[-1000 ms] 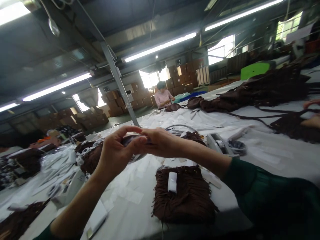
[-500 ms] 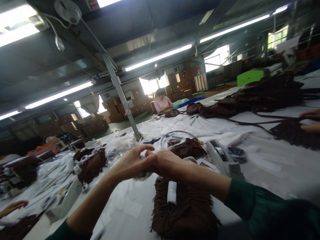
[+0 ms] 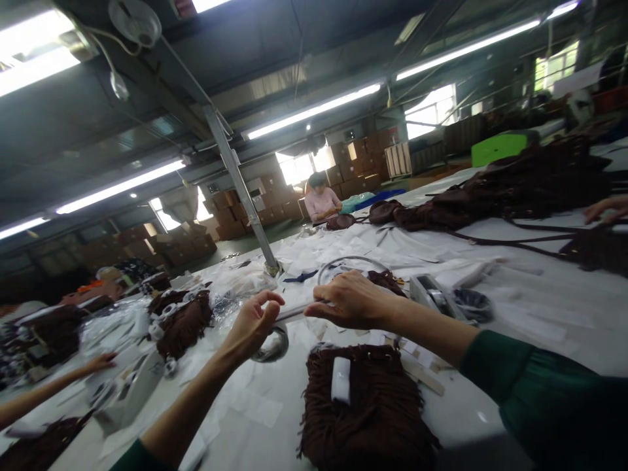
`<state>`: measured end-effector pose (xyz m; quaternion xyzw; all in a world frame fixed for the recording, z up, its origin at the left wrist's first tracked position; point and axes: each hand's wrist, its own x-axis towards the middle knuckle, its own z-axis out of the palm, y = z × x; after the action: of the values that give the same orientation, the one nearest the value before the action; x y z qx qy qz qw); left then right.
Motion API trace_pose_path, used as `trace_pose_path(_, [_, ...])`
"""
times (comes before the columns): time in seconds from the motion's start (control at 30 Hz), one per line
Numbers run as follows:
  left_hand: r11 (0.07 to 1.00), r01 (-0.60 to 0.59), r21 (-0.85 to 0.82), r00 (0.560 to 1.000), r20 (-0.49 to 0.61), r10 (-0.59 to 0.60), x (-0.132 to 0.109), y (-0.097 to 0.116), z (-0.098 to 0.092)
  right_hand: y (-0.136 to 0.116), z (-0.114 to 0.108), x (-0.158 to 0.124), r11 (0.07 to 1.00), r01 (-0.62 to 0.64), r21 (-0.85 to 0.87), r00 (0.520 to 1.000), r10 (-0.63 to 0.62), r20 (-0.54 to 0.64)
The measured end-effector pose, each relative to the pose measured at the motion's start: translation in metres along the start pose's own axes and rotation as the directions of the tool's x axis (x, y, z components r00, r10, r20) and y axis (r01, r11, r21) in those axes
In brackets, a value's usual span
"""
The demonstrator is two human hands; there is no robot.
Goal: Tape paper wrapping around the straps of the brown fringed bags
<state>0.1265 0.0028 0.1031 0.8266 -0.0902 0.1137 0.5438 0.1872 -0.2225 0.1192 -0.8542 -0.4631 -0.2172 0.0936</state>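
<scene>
A shiny roll of clear tape (image 3: 271,347) hangs under my left hand (image 3: 252,322), whose fingers are closed at its top. A pale strip of tape (image 3: 296,311) stretches from there to my right hand (image 3: 350,299), which pinches its other end. Below my hands a dark brown fringed bag (image 3: 367,412) lies flat on the white-covered table (image 3: 245,425). On the bag rests a small white wrapped bundle (image 3: 340,381). The far side of the roll is hidden.
A grey tape dispenser (image 3: 426,294) stands right of my right hand; another dispenser (image 3: 128,396) is at left. Co-workers' hands appear at left (image 3: 101,362) and right (image 3: 606,209). A metal post (image 3: 240,186) rises beyond my hands. Brown bags (image 3: 520,190) pile at right.
My hands, together before, have moved apart, with the right one going rightward. A tape strip now spans between them. The co-worker's hand at left has moved toward the dispenser.
</scene>
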Motion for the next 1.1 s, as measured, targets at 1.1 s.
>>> trace_pose_path(1.1, [0.805, 0.061, -0.590, 0.977, -0.129, -0.168, -0.027, 0.005, 0.045, -0.032, 0.051, -0.023, 0.611, -0.079, 0.788, 0.993, 0.119, 0.008])
